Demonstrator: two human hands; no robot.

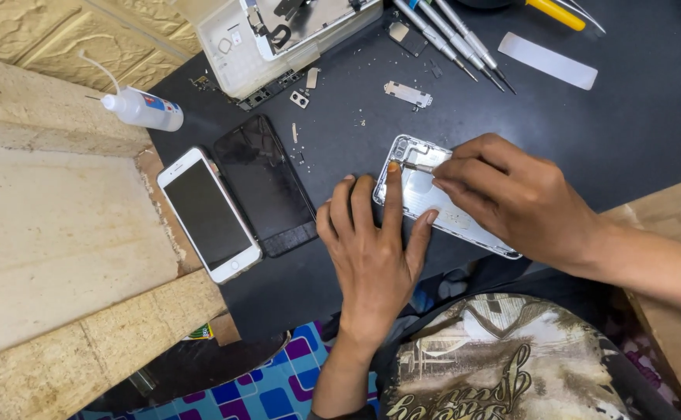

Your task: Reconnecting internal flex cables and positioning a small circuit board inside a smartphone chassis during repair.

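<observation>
Pressing down with my left hand [371, 249], I keep the bare phone housing [441, 206] flat on the dark desk [589, 124] — palm on the mat beside it, fingers spread wide, my index finger laid along the shell's left edge up toward its top corner. My right hand [511, 194] is closed narrow around a thin metal tool [418, 166], pinched between thumb and fingertips, with its tip meeting the housing near that same corner, just beside my left fingertip.

The housing sits toward the near edge of the desk, tilted, its lower end hidden under my right wrist. I judge it light and thin: a stamped metal shell, stiff enough lying flat but easy to bend if levered, and slick on the mat. Best held by its long edges and corners, never by the open middle.

Left of my hands, near the desk's left edge, lie 2 more pieces side by side — a white phone [208, 214] face up and a loose black screen panel [266, 185]. A small glue bottle [142, 109] rests at the far left corner. Screwdrivers [453, 39] lie along the far edge, with tiny screws and brackets scattered between.
</observation>
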